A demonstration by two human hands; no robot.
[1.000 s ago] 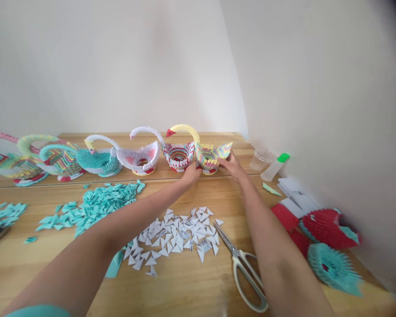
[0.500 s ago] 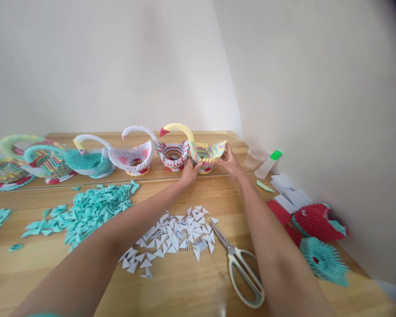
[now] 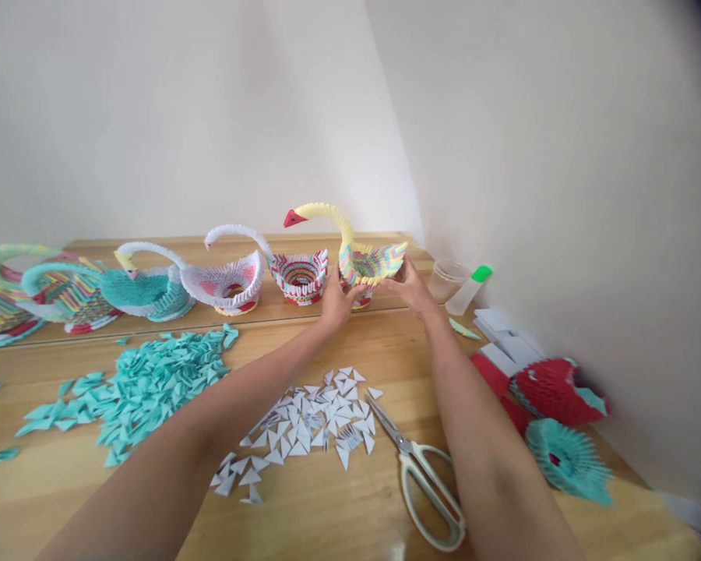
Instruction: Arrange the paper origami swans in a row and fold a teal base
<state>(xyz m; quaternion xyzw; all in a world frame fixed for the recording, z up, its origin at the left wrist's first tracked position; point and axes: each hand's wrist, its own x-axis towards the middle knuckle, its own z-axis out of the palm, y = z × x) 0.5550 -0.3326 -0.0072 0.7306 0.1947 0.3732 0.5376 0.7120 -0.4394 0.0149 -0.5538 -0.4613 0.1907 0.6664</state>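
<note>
A paper swan (image 3: 369, 263) with a yellow neck, a red beak and a striped body is at the back of the table. My left hand (image 3: 337, 300) grips its left side, and my right hand (image 3: 412, 288) grips its right side. Just left of it stands a red, white and blue paper basket body (image 3: 300, 276), beside a white and pink swan (image 3: 225, 287). Nearer me lie white folded paper triangles (image 3: 304, 421) and a heap of teal ones (image 3: 157, 382). White-handled scissors (image 3: 424, 475) lie between my forearms.
More paper swans, one teal with a white neck (image 3: 149, 292), line the back left. At right are a clear cup (image 3: 447, 279), a green-capped bottle (image 3: 470, 290), white paper (image 3: 505, 340), a red paper piece (image 3: 554, 389) and a teal one (image 3: 569, 460). Walls rise behind and at right.
The yellow-necked swan is slightly raised in my hands, and its beak now stands clear above the neighbouring basket. The view has shifted a little to the right.
</note>
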